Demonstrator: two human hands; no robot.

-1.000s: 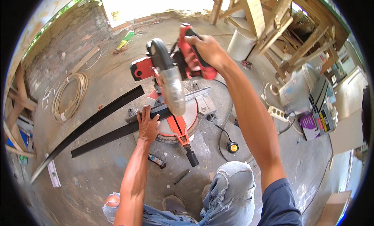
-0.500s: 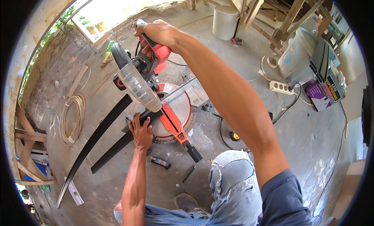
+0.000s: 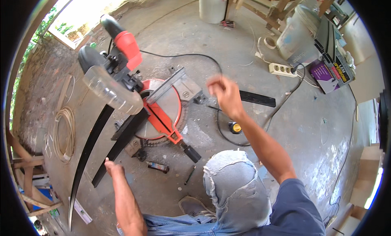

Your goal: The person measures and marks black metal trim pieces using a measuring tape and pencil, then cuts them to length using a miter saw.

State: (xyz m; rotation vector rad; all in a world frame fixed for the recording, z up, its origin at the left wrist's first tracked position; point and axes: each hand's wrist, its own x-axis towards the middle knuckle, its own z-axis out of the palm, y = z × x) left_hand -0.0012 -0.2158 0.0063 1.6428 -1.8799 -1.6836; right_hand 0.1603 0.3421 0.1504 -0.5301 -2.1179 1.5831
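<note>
A red and black miter saw [image 3: 157, 112] stands on the concrete floor, its head raised and nobody holding its handle. A black bar [image 3: 118, 150] rests against the saw's fence and sticks out to the lower left. My left hand [image 3: 115, 169] is closed at that bar, thumb over its edge and the other fingers hidden beneath. My right hand [image 3: 227, 97] hangs in the air right of the saw, holding nothing, its fingers loosely bent and slightly blurred. Just beyond it, a short black piece [image 3: 257, 98] lies on the floor. A longer curved black strip [image 3: 87, 154] lies farther left.
A yellow and black tape measure [image 3: 235, 127] lies near my knee. A power strip [image 3: 282, 69], a purple box [image 3: 326, 75] and a bucket [image 3: 299, 34] are at the right. Coiled cable [image 3: 64, 134] lies left. A small tube [image 3: 158, 167] and a pencil [image 3: 190, 175] lie before the saw.
My right hand has let go of the saw handle and come down to the right. My left hand has slid back along the bar, away from the saw. The view has shifted.
</note>
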